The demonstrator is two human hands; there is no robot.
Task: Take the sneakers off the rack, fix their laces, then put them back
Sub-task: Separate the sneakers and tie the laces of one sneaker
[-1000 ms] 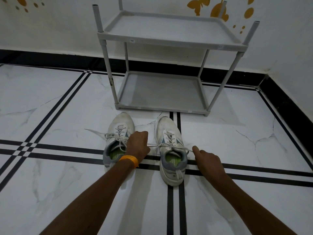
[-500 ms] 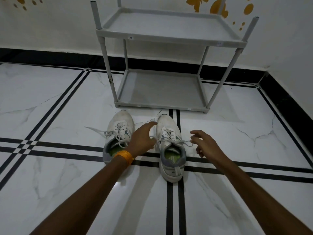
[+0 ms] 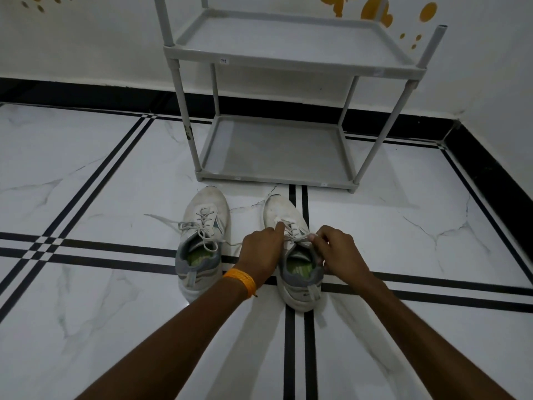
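Two sneakers [image 3: 248, 243] sit on the floor near the rack [image 3: 288, 64]; the right hand [image 3: 337, 252] pinches the right sneaker's lace [image 3: 302, 239], the left hand [image 3: 261, 254] presses it, and a slip could loosen it.

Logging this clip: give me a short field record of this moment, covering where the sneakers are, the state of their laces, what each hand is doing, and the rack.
left sneaker: on the floor before the rack, laces loose, one end trailing left
right sneaker: on the floor beside it, being laced
left hand: over the right sneaker, fingertip on its laces
right hand: pinching a lace end at the right sneaker's tongue
rack: two grey shelves, both bare, against the wall
wristband: orange, on the left wrist
task stage: laces not yet tied, sneakers not back on rack
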